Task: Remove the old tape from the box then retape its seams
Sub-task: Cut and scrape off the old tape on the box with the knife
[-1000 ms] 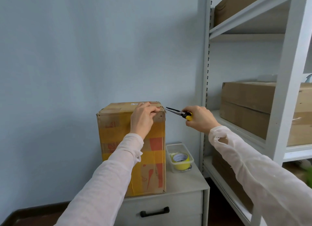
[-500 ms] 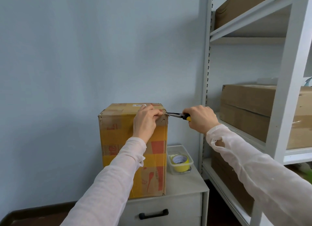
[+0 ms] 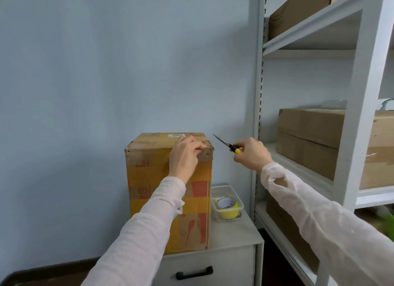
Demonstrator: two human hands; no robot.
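Curling over the top front edge of the box, the fingers of the left hand are gripping it. The right hand is squeezing its fingers around the scissors, just beside the box but not touching it. The box is standing on a small cabinet, next to a tub holding a yellow tape roll.

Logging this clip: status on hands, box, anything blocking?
Left hand grips box top edge. Right hand holds yellow-handled cutter, tip off box. Old tape still on. Nothing blocking.
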